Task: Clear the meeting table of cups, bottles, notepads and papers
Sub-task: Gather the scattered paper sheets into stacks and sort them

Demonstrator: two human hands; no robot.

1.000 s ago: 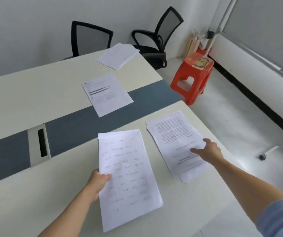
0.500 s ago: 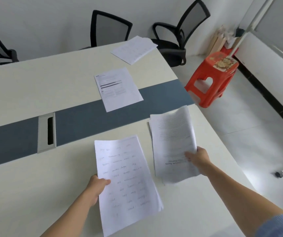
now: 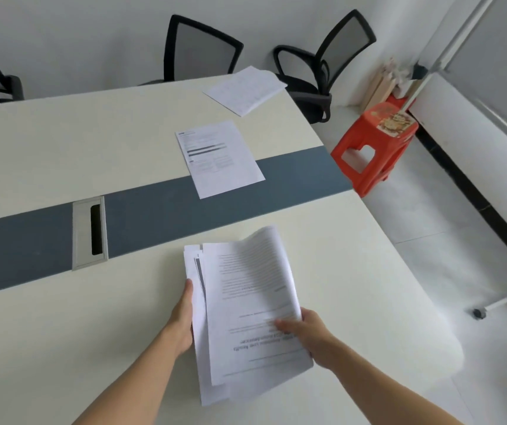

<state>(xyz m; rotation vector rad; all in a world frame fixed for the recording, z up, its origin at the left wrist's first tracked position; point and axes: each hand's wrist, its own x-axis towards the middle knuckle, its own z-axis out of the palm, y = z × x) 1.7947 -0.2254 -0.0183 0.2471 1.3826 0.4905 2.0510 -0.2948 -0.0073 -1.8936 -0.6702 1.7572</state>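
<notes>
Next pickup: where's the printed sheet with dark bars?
Head view, centre: white printed sheet with dark bars lies flat, its near end overlapping the blue-grey table strip.

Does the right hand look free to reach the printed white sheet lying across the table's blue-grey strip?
Probably not yet: the right hand pinches the white paper stack. Bare cream tabletop lies between it and the printed white sheet, so nothing blocks the way.

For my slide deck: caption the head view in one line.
Left hand and right hand hold a stack of papers at the meeting table, a printed sheet and far pile uncollected.
</notes>
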